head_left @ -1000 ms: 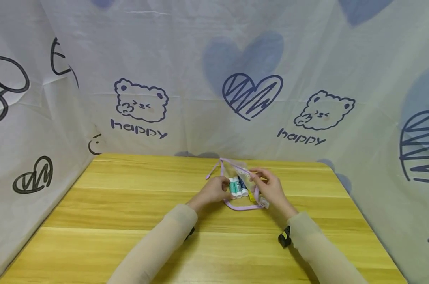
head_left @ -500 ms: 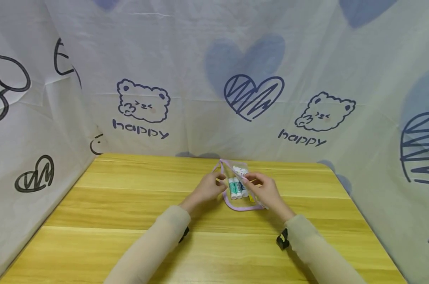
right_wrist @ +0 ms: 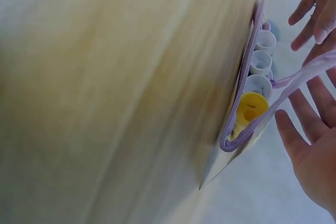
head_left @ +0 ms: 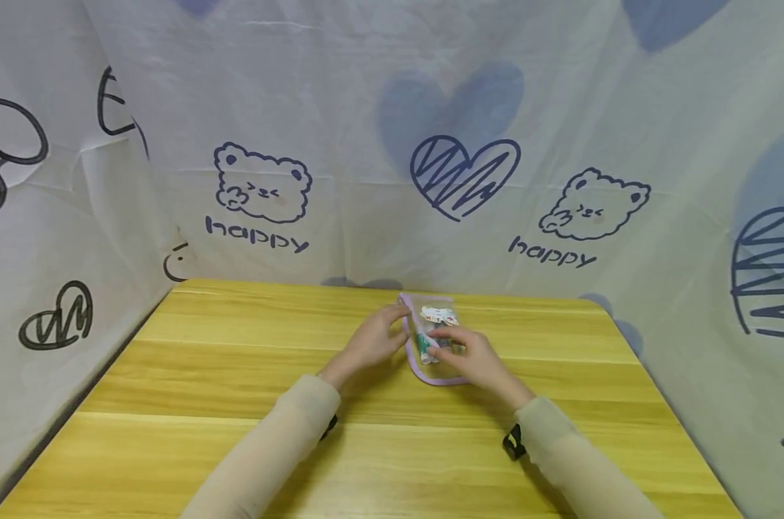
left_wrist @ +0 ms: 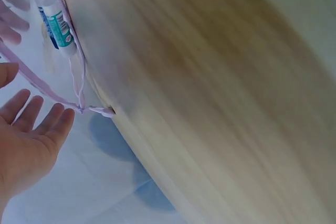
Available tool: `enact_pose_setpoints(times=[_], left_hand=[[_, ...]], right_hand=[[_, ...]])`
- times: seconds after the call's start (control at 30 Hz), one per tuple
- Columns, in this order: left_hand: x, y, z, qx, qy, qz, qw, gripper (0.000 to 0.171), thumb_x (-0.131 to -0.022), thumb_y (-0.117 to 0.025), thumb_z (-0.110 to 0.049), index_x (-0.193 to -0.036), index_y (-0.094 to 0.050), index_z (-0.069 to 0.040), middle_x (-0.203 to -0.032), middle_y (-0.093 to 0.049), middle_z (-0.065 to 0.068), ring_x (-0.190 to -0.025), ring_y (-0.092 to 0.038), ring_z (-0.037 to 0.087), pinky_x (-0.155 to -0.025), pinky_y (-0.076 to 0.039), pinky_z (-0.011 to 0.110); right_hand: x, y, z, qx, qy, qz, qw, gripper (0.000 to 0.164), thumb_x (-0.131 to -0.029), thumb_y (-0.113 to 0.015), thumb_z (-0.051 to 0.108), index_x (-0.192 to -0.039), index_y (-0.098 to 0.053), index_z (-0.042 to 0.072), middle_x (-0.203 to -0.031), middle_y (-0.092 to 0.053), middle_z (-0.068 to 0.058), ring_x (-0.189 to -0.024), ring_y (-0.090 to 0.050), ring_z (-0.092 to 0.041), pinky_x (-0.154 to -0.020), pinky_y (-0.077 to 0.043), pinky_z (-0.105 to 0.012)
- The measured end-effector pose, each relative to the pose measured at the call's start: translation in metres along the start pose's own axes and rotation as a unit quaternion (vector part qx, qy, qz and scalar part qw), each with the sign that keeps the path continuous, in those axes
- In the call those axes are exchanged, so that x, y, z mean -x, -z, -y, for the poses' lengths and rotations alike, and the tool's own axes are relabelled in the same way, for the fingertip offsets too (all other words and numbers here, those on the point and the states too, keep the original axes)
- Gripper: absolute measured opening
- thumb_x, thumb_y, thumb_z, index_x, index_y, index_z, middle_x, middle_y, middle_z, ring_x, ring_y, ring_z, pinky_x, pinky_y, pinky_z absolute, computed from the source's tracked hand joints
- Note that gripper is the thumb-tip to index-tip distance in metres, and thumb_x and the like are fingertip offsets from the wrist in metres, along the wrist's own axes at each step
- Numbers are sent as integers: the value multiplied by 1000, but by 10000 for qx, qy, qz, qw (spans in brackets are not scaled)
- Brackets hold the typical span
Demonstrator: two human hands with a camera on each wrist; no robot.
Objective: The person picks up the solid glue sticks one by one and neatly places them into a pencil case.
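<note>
A clear zip pouch (head_left: 430,379) with lilac trim lies near the table's far edge. Inside are white-ended glue sticks, one with a green label (left_wrist: 61,31), and a yellow-ended tube (right_wrist: 252,107). The pouch's mouth gapes in the right wrist view, its lilac zipper edge (right_wrist: 302,76) raised over the tube ends. My left hand (head_left: 373,339) is beside the pouch's left side, fingers loosely bent and holding nothing. My right hand (head_left: 476,358) reaches over the pouch's upper sheet, thumb and forefinger tips apart at its lilac edge; whether they touch it is unclear.
The wooden table (head_left: 236,440) spreads around the pouch. Behind it hangs a pale cloth (head_left: 359,209) printed with hearts and bears, close to the table's far edge. A zipper pull (left_wrist: 102,111) sticks out at one pouch corner.
The pouch's upper sheet has come down and left over the glue sticks, with my right hand following. My left hand has drawn back leftward from the glue sticks.
</note>
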State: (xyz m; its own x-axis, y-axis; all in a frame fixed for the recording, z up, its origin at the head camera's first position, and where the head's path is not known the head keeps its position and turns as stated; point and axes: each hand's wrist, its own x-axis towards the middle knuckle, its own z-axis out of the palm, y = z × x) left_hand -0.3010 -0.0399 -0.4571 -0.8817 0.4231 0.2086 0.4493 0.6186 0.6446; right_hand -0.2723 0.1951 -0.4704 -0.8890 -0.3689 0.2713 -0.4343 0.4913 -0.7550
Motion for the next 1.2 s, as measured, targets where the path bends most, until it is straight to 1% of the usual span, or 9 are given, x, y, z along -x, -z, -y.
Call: enact_pose_setpoints(times=[0.1,0.3,0.5,0.63,0.73,0.9,1.07,1.13,1.2], left_hand=[[2,0,-1,-254,-152,270,9992,50,-104,-64,-19,-150,-53,0,-158,-45,20,-150,-36,41,-124,-28,54],[4,-2,1,-785,-275,699,9941,49,-108,-58,-28,-150,-53,-3,-158,-47,15,-148,-40,38,-124,-30,52],[7,-8,5,-1333,-366,945,9859,49,-108,-56,-31,-148,-56,-3,-159,-45,17,-147,-42,38,-123,-32,51],[9,-9,5,-1562,-380,1081,9811,51,-108,-56,-33,-150,-54,-3,-160,-44,17,-147,-41,40,-123,-31,53],[10,-7,3,-1601,-276,1221,9791,53,-108,-55,-34,-152,-51,-4,-162,-42,17,-149,-37,42,-123,-30,56],[11,-6,2,-1646,72,1633,9727,57,-109,-51,-39,-156,-47,-8,-166,-36,12,-153,-29,43,-122,-26,63],[13,-7,3,-1868,261,1856,9643,58,-110,-48,-43,-158,-45,-12,-168,-34,6,-154,-27,41,-122,-26,65],[13,-7,4,-1947,268,1862,9627,58,-109,-48,-44,-159,-45,-12,-168,-34,5,-154,-27,40,-122,-26,65],[13,-7,5,-1980,274,1870,9618,58,-109,-49,-43,-159,-44,-13,-168,-33,5,-155,-26,40,-122,-25,65]], right_hand=[[2,0,2,335,137,296,9989,37,-96,-77,22,-132,-72,14,-135,-68,-11,-127,-61,-37,-107,-49,-57],[8,1,3,648,286,760,9946,45,-97,-75,23,-139,-66,10,-143,-63,-11,-135,-55,-38,-114,-42,-59],[15,3,3,1064,522,1056,9873,51,-98,-73,27,-144,-62,6,-150,-57,-15,-138,-52,-41,-116,-39,-60],[21,6,3,1402,613,1358,9788,58,-98,-73,32,-148,-58,6,-155,-50,-19,-142,-46,-44,-117,-35,-63],[24,6,5,1556,654,1706,9708,65,-98,-72,37,-151,-53,6,-160,-44,-18,-148,-37,-45,-121,-26,-65],[27,5,10,1790,818,2206,9553,68,-99,-69,42,-155,-49,9,-166,-36,-14,-153,-23,-48,-122,-12,-71],[30,-1,16,2217,897,2465,9392,66,-100,-65,49,-155,-50,16,-169,-29,-9,-155,-17,-48,-121,-11,-73],[30,-3,18,2302,889,2498,9363,67,-101,-64,51,-156,-50,16,-170,-28,-9,-155,-16,-47,-121,-11,-73],[30,-4,19,2311,866,2490,9365,66,-101,-63,51,-156,-50,16,-170,-27,-9,-156,-15,-47,-121,-11,-72]])
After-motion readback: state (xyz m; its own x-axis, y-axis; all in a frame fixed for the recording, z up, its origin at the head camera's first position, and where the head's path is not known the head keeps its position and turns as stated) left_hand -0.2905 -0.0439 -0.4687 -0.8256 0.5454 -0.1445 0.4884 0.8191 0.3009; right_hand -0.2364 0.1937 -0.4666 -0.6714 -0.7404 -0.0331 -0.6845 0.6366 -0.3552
